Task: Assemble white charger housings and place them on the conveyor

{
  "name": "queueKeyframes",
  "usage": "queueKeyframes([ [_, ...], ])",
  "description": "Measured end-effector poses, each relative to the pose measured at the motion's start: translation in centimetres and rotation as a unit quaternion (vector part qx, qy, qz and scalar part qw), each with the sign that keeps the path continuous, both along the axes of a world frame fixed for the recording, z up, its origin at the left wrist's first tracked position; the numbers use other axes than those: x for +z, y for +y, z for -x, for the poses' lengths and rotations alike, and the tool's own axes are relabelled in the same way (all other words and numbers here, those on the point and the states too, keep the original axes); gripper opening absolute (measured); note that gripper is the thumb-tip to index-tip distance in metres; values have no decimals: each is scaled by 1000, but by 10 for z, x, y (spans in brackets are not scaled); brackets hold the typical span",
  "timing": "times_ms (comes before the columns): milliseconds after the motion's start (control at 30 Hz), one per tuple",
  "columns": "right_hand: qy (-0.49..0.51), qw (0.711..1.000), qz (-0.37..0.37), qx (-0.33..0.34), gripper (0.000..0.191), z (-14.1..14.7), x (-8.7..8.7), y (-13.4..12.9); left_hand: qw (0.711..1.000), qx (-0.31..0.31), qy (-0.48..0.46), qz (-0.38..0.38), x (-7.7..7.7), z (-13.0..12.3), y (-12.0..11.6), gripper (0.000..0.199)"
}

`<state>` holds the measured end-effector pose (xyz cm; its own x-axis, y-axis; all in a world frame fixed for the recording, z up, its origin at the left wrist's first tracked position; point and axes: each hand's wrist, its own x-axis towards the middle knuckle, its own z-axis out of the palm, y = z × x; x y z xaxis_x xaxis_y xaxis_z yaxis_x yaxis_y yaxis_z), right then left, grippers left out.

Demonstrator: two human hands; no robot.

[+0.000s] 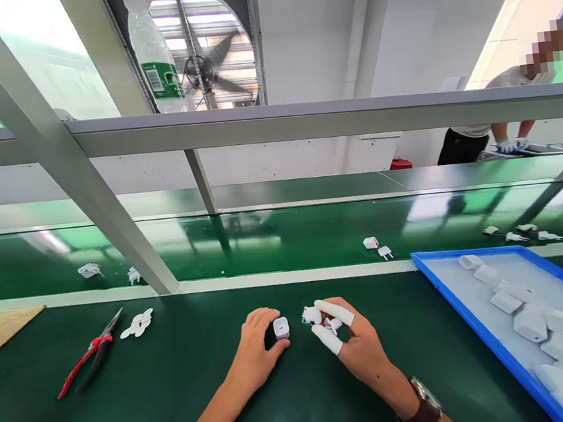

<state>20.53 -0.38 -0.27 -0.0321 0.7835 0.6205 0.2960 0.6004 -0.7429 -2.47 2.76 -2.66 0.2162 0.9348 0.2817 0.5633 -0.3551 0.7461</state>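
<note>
Left hand (pixel 257 340) and right hand (pixel 358 337) apart over green desk (pixel 295 411); left thumb and fingers curled around small white cube charger housing (pixel 281 328), right holding small electronic insert (pixel 311 315) with red and white parts between fingertips in white finger cots (pixel 340 312). Housing and insert are separate, just beside each other, so this unit looks unassembled. White charger shells (pixel 529 324) sit loose in blue-rimmed tray (pixel 444 274) on the right; whether finished or only casings, can't tell. More white plug pieces (pixel 371 243) lie on green conveyor belt (pixel 284 237) beyond, state unclear. Red-and-black-handled pliers (pixel 104 338) lie at left, not in hand, flat white pieces (pixel 137 324) just beside them, exact type unclear. Housing's inside and far sides not visible; insert partly covered by right fingers, wiring too small to read. Left grip pressure can't be judged. Tray cut off at right and bottom edges, shells overlap, no reliable count. Person (pixel 463 145) in back right partly hidden by frame rail (pixel 303 125), their work hard to make out.
</note>
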Motion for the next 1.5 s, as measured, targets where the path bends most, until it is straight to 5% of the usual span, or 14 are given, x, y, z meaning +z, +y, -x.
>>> queueKeyframes([
  [100, -21, 999, -28, 21, 35, 0, 4, 0, 999, -45, -9, -4, 1, -4, -3, 27],
  [467, -64, 997, -42, 26, 38, 3, 6, -9, 984, -144, -104, -30, 19, -14, -25, 36],
  [667, -104, 988, -109, 32, 51, 4, 7, -13, 985, -105, -128, 45, 20, -13, -26, 40],
  [867, -176, 967, -181, -14, 57, 3, 10, -17, 986, -129, -100, -33, 23, -10, -20, 33],
  [1500, -300, 938, -170, -17, 60, -1, -3, -22, 978, -144, -50, -142, 18, -9, -22, 34],
])
